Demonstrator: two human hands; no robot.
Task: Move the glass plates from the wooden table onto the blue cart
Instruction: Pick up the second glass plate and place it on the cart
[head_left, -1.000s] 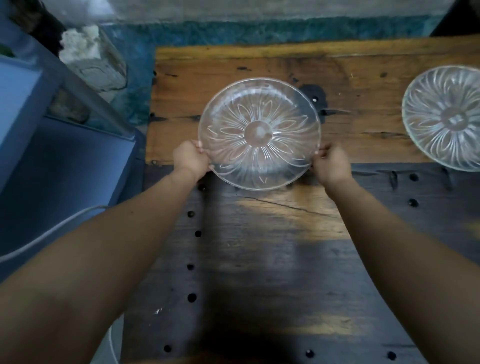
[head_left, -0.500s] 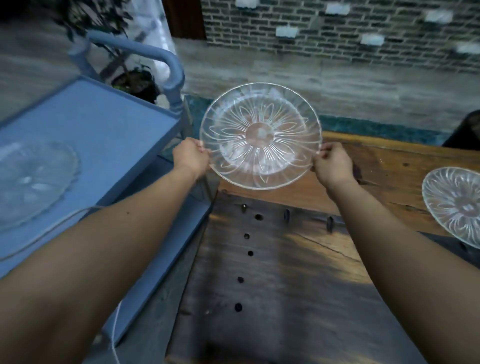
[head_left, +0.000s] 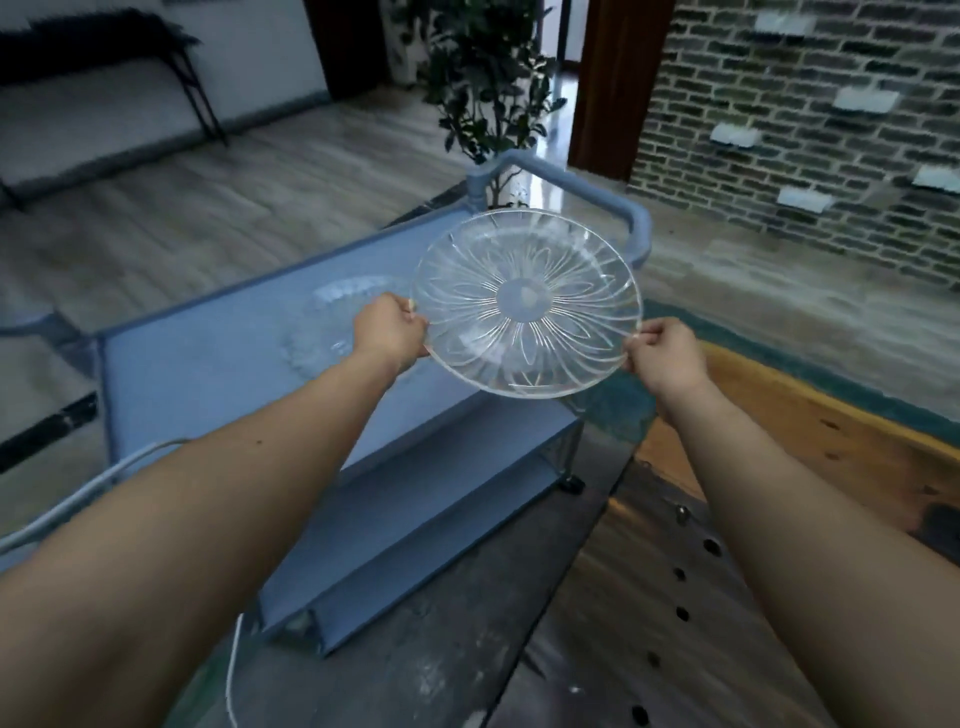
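Observation:
A clear glass plate (head_left: 525, 301) with a cut flower pattern is held in the air over the right end of the blue cart (head_left: 208, 369). My left hand (head_left: 389, 331) grips its left rim and my right hand (head_left: 665, 353) pinches its right rim. A second glass plate (head_left: 332, 322) lies flat on the cart's top shelf, partly hidden behind my left hand. The wooden table (head_left: 810, 447) is at the lower right, under my right arm.
The cart has a blue handle bar (head_left: 587, 192) at its far end and a lower shelf (head_left: 431, 525). A potted plant (head_left: 488, 83) stands behind it. A brick wall (head_left: 810, 114) is at the right. A white cable (head_left: 78, 493) runs at the left.
Both hands lifted the plate off the wooden table and carried it left over the cart. My view swung left, so the plate left on the table has gone out of sight.

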